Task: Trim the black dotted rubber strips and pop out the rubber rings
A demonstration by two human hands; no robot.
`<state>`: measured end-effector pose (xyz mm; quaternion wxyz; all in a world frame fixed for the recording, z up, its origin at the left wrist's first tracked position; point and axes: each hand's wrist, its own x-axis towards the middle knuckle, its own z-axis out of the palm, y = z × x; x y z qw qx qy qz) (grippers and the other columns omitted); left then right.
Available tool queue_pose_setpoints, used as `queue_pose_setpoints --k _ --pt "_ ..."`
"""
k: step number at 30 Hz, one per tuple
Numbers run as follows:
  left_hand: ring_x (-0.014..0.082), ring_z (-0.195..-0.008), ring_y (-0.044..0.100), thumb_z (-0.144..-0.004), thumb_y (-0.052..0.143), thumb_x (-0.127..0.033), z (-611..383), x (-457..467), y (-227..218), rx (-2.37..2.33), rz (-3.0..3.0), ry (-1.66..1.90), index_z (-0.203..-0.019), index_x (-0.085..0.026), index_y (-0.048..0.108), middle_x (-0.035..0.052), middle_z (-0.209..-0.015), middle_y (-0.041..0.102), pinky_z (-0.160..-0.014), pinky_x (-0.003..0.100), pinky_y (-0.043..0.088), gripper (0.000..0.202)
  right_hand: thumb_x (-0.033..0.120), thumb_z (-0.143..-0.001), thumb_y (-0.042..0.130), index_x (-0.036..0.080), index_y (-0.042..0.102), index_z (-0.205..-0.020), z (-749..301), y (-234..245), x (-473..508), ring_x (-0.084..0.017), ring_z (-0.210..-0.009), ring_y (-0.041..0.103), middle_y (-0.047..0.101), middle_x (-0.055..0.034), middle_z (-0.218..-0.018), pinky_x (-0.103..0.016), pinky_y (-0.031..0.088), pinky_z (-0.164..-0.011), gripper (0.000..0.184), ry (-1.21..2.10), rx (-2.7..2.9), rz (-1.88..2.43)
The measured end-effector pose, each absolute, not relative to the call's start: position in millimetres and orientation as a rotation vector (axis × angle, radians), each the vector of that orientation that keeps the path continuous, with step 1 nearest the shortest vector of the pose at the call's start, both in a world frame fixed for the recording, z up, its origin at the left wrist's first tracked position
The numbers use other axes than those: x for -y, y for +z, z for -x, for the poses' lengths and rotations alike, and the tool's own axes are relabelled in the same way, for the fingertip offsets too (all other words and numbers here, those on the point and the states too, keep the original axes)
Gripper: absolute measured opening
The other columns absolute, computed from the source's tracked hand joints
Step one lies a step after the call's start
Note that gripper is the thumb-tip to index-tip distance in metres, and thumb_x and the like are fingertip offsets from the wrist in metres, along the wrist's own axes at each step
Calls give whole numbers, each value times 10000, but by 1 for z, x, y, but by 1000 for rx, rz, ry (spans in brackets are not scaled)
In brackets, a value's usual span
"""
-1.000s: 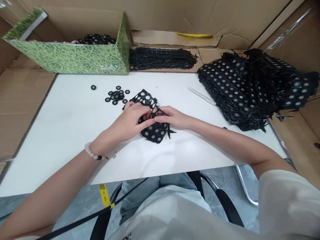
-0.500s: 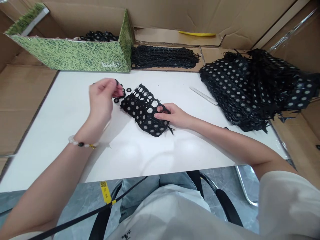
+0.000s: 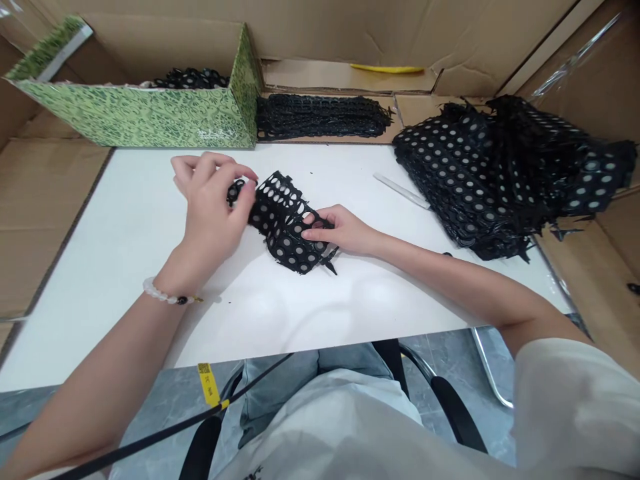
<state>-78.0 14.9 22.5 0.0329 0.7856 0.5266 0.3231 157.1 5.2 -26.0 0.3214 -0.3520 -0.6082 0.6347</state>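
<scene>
A black perforated rubber sheet [image 3: 283, 230] with round holes, some showing grey discs, lies bunched on the white table [image 3: 125, 267]. My right hand [image 3: 335, 230] grips its right end, with the fingers over the holes. My left hand [image 3: 213, 200] is raised at the sheet's left end, and its fingertips pinch small black rubber rings [image 3: 235, 192]. Any other loose rings on the table are hidden behind that hand.
A large heap of black perforated sheets [image 3: 500, 180] lies at the right. Behind the table are a green patterned box [image 3: 135, 120] holding black pieces and a long black stack [image 3: 323, 117]. A white plastic strip [image 3: 400, 190] lies on the table. Cardboard surrounds the area.
My left hand has moved from the sheet out to the left and come back to its left end, with rings at the fingertips. The sheet has shifted and now looks more bunched.
</scene>
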Motion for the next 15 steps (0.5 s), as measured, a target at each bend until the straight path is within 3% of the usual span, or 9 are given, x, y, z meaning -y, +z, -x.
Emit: queue_pose_setpoints --k 3,5,10,15 --pt "334 -1096 508 -930 568 -479 69 -6 25 -1198 -2676 789 -771 -218 601 79 -916 674 -1016 533 295 307 513 -690 827 146 627 -849 -156 -24 -4 -101 -649 442 513 58 -676 -253 356 -638 447 1663 1614 921" --pt "339 -1034 526 -891 614 -514 64 -3 20 -1030 -2721 593 -716 -219 555 67 -790 653 -987 536 302 348 529 -704 819 150 615 -792 -156 -21 -3 -98 -643 422 498 60 -660 -249 344 -629 439 1631 1642 878" --pt "303 -900 527 -919 549 -534 58 -3 12 -967 -2547 438 -694 -212 509 59 -716 600 -871 489 348 395 492 -790 767 150 633 -801 -158 -16 1 -110 -709 476 574 28 -744 -257 397 -683 367 1601 1720 763" --pt "266 -818 506 -976 416 -371 56 -2 16 -971 -2421 560 -597 -218 436 52 -627 554 -799 439 374 409 430 -769 798 150 615 -835 -157 -19 1 -99 -643 513 548 51 -691 -245 448 -619 341 1744 1650 766"
